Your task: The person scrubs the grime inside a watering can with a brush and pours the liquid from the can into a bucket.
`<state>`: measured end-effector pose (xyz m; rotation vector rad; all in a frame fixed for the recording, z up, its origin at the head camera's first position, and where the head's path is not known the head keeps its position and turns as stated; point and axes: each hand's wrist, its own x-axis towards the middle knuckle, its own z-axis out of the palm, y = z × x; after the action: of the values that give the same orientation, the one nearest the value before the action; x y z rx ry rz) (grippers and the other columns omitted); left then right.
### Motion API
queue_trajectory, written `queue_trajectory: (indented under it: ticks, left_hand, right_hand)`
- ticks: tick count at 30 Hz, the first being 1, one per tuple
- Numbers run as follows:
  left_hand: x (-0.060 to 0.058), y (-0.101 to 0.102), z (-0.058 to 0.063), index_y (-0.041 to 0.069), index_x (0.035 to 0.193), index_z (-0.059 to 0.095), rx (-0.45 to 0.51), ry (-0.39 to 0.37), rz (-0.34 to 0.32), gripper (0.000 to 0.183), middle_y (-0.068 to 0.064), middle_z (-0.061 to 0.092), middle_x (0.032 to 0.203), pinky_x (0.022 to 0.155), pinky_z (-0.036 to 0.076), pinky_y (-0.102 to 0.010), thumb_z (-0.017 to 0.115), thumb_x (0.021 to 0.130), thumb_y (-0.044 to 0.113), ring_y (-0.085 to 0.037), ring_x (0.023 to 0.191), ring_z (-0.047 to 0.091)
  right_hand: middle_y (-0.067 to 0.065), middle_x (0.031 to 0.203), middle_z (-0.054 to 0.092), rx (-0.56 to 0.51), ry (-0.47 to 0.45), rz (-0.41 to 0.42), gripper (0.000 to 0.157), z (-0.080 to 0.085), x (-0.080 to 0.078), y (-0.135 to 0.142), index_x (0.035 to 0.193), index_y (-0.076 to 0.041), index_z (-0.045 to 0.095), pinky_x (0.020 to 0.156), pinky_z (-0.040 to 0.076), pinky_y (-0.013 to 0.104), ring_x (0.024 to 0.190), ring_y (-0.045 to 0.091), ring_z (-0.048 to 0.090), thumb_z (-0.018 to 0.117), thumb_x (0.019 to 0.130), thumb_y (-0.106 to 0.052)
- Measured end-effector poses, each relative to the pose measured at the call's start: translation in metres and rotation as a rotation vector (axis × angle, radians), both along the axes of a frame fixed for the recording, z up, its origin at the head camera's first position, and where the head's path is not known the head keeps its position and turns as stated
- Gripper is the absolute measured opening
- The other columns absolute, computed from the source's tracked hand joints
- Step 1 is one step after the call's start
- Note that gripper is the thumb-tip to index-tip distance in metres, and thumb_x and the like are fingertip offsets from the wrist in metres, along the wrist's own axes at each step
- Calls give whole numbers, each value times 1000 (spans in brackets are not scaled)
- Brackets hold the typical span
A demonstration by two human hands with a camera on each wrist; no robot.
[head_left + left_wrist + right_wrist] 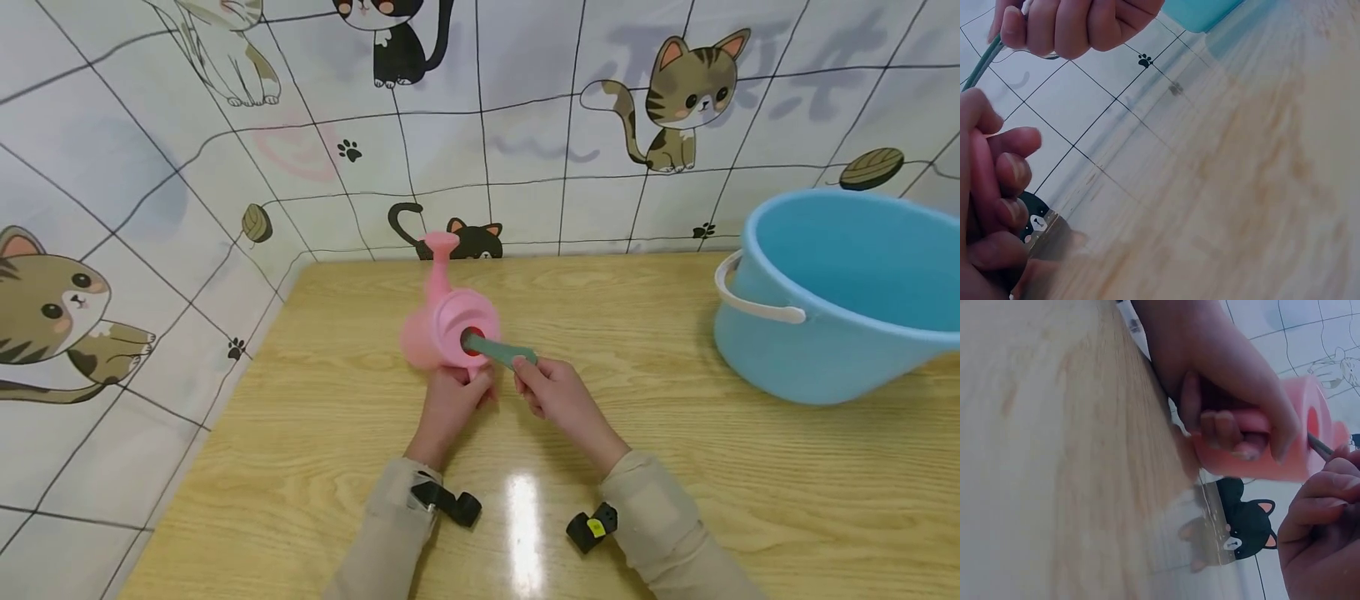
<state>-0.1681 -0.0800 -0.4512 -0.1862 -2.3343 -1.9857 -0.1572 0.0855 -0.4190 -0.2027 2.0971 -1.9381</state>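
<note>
A pink toy watering can [422, 340] stands on the table, its spout pointing toward the wall and its round opening tilted up to the right. My left hand [450, 410] curls its fingers around the can's pink handle [1251, 420], low on the near side. Between thumb and fingers, my right hand [562, 404] pinches the end of a slim green-handled tool [502, 350]. The tool's far end goes into the can's opening, where something red [474, 340] shows around it. Its tip is hidden inside, so I cannot tell what kind of tool it is.
A large light blue bucket [817, 350] with a white handle [757, 307] stands at the right. The wood-grain table [300, 500] meets a wall [525, 150] covered with cat-patterned sheeting at the back and left. Black wrist cameras sit on both sleeves.
</note>
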Motion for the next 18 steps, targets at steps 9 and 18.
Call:
queue_trajectory:
  ticks: [9,18]
  left_hand:
    - [5,2,8,-2,59,58,-68,-10,-28,24,-16,51,51,40,31,-24,57,79,9,-15,42,43]
    - [-9,-2,-18,6,55,54,-8,18,2,29,-12,53,53,43,34,-25,57,82,15,-18,44,44]
  right_hand:
    - [1,48,32,53,7,-15,51,1,2,-4,78,5,52,41,21,23,43,14,26,46,89,-45]
    - [2,49,32,76,44,-72,39,17,-2,15,71,-2,52,41,24,24,42,14,26,47,91,-36]
